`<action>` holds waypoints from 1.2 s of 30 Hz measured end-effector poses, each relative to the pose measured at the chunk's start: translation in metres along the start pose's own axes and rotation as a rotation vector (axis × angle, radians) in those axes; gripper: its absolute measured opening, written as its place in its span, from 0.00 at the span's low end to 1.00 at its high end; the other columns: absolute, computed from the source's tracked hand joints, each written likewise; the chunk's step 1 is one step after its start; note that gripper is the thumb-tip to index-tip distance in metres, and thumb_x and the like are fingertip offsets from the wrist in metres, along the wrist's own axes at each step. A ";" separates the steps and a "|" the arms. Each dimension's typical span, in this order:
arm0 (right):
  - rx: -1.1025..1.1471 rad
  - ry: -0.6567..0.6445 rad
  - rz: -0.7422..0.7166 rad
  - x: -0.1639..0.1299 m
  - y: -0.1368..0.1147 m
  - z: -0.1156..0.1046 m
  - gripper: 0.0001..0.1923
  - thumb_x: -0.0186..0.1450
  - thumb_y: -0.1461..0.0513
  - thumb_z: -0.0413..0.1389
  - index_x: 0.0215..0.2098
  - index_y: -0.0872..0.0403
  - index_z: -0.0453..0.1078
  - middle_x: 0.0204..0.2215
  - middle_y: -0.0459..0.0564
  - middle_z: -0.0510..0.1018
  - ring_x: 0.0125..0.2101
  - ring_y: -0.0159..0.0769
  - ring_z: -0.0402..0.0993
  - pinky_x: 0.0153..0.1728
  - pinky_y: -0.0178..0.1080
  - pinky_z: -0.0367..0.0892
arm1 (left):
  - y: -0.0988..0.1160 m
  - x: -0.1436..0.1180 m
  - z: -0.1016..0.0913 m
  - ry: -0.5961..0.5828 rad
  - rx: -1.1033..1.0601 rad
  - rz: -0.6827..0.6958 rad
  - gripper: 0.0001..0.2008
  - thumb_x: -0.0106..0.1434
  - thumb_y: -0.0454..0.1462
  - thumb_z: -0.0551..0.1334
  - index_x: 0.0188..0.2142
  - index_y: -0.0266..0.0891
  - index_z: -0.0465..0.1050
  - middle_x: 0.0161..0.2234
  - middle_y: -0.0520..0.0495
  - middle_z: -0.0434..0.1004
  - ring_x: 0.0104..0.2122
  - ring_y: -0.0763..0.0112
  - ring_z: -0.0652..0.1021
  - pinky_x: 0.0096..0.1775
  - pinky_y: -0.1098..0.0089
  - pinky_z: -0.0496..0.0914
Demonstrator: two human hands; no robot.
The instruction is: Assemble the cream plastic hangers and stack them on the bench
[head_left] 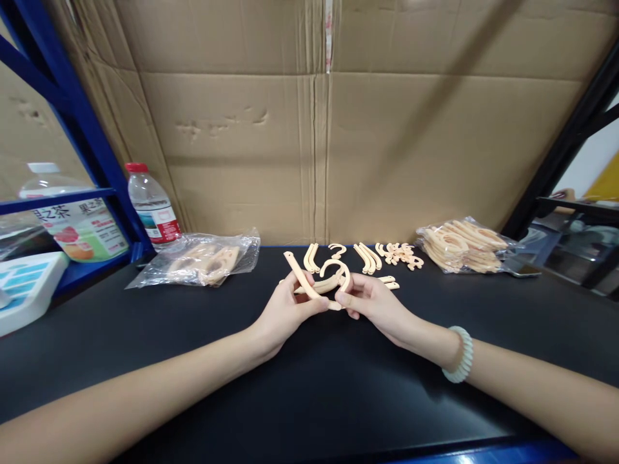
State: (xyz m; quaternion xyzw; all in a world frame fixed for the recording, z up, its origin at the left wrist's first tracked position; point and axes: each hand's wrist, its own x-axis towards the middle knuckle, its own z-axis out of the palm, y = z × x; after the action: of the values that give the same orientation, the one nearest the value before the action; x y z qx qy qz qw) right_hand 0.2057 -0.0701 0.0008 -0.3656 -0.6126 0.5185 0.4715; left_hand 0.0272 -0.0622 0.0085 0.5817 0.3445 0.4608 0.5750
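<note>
My left hand [283, 309] is closed around a beige, bent hanger arm [300, 277] with a small hole at its upper end. In my right hand [377, 304] a beige hanger hook [333, 262] is pinched near its base, its curve opening to the left. The lower ends of both pieces come close together between my fingertips; whether they are joined I cannot tell. Behind my hands, more curved hanger arms [311, 258] lie on the black table [309, 386]. Another small hook [337, 248] rests beside them.
More arms [367, 258] and a pile of small beige parts [397, 252] lie at the back right. Clear bags of beige pieces stand left [206, 261] and right [461, 245]. A red-capped bottle [153, 209] stands by the blue frame [91, 135]. Cardboard [242, 142] walls the back.
</note>
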 end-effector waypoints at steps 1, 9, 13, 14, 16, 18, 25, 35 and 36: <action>0.007 -0.001 0.004 0.000 0.000 0.000 0.17 0.55 0.52 0.63 0.24 0.54 0.63 0.22 0.42 0.67 0.22 0.26 0.59 0.22 0.33 0.56 | 0.000 0.000 0.000 0.007 -0.002 0.000 0.20 0.48 0.32 0.70 0.34 0.40 0.60 0.29 0.56 0.69 0.33 0.72 0.75 0.38 0.70 0.68; -0.008 0.007 0.012 -0.001 0.000 0.003 0.17 0.55 0.52 0.63 0.25 0.55 0.64 0.23 0.44 0.70 0.21 0.26 0.65 0.19 0.31 0.57 | -0.004 -0.003 0.005 -0.055 0.064 0.060 0.18 0.53 0.35 0.69 0.38 0.39 0.61 0.32 0.53 0.75 0.36 0.69 0.78 0.44 0.65 0.71; -0.007 -0.019 -0.022 0.001 -0.003 0.003 0.15 0.54 0.54 0.64 0.27 0.55 0.66 0.23 0.45 0.73 0.24 0.29 0.69 0.21 0.32 0.60 | -0.004 -0.004 0.006 -0.106 -0.011 0.001 0.19 0.52 0.35 0.70 0.37 0.39 0.61 0.32 0.51 0.77 0.33 0.69 0.79 0.39 0.66 0.73; 0.000 -0.012 -0.031 0.003 -0.005 -0.001 0.15 0.54 0.54 0.64 0.28 0.55 0.67 0.24 0.46 0.73 0.24 0.30 0.70 0.21 0.33 0.61 | -0.003 -0.004 0.006 -0.091 -0.012 -0.014 0.19 0.52 0.34 0.70 0.36 0.38 0.61 0.31 0.51 0.77 0.32 0.70 0.79 0.38 0.67 0.73; 0.006 0.042 -0.059 0.010 -0.011 -0.014 0.15 0.54 0.53 0.64 0.32 0.55 0.70 0.25 0.46 0.74 0.26 0.30 0.70 0.24 0.34 0.63 | -0.002 -0.003 0.005 -0.061 -0.012 -0.036 0.19 0.51 0.34 0.71 0.36 0.38 0.62 0.30 0.51 0.77 0.30 0.71 0.78 0.36 0.68 0.73; -0.049 0.143 -0.114 0.019 -0.017 -0.035 0.15 0.55 0.52 0.62 0.34 0.54 0.72 0.26 0.46 0.74 0.28 0.32 0.69 0.27 0.36 0.64 | -0.002 -0.003 0.005 -0.038 -0.023 -0.043 0.19 0.50 0.34 0.71 0.35 0.38 0.62 0.29 0.51 0.77 0.30 0.71 0.78 0.37 0.67 0.73; -0.970 0.115 -0.360 0.044 -0.009 -0.102 0.06 0.57 0.63 0.58 0.31 0.51 0.77 0.33 0.51 0.78 0.38 0.41 0.68 0.43 0.46 0.62 | -0.001 -0.002 0.006 -0.025 -0.017 -0.045 0.19 0.50 0.34 0.71 0.35 0.39 0.62 0.29 0.51 0.77 0.31 0.70 0.78 0.38 0.66 0.72; -1.009 0.012 -0.354 0.055 0.009 -0.102 0.08 0.58 0.66 0.55 0.26 0.51 0.76 0.31 0.50 0.77 0.37 0.40 0.70 0.44 0.45 0.61 | -0.002 0.000 0.005 -0.034 -0.014 -0.039 0.20 0.49 0.34 0.71 0.36 0.38 0.62 0.29 0.52 0.76 0.31 0.70 0.78 0.37 0.67 0.72; -0.942 0.055 -0.342 0.054 0.008 -0.101 0.08 0.58 0.65 0.55 0.27 0.51 0.76 0.30 0.49 0.78 0.35 0.39 0.70 0.41 0.44 0.62 | -0.002 0.000 0.005 -0.038 -0.019 -0.034 0.19 0.49 0.34 0.71 0.36 0.38 0.62 0.29 0.52 0.76 0.31 0.71 0.78 0.38 0.67 0.72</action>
State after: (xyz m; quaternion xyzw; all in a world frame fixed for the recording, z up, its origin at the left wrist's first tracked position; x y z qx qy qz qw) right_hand 0.2860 0.0115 0.0060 -0.4466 -0.8186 0.0910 0.3495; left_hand 0.0320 -0.0638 0.0069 0.5788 0.3391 0.4432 0.5946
